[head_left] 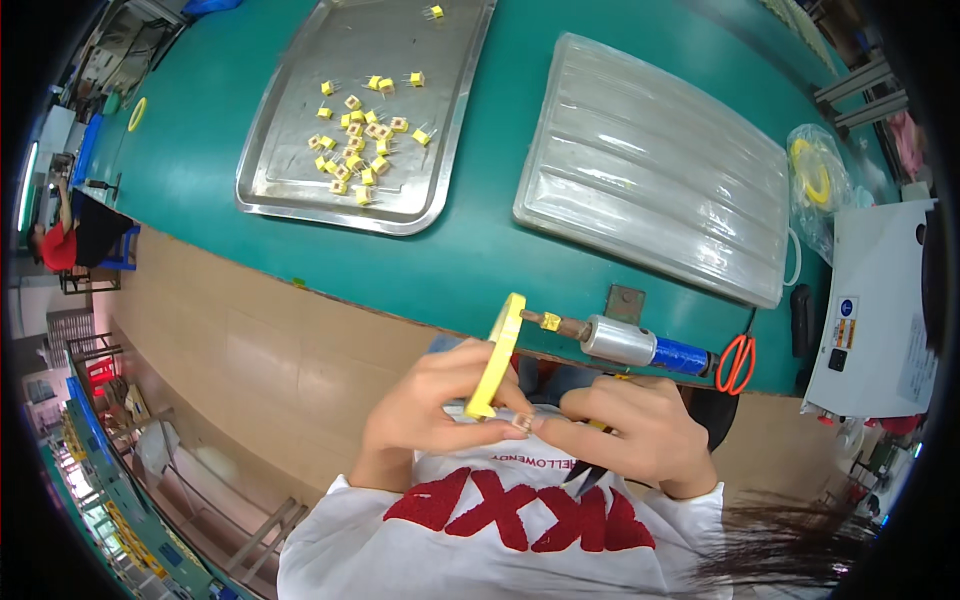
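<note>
My left hand [432, 405] holds a yellow ring of tape [497, 355] upright, close to my chest. My right hand [628, 428] meets it from the right, and between the fingertips of both hands sits a small pale component [521, 424]. A dark thin tool [592, 478] pokes down out of the right hand. Just beyond the hands, a silver and blue cylinder with a brass tip [620, 342] is fixed at the edge of the green table [470, 260].
A metal tray [300, 190] with several small yellow components [362, 135] lies at the far left of the table. A ribbed clear plastic cover [660, 170] lies to its right. Red-handled scissors [737, 362], a bag with yellow tape [815, 175] and a white machine [880, 300] are at the right.
</note>
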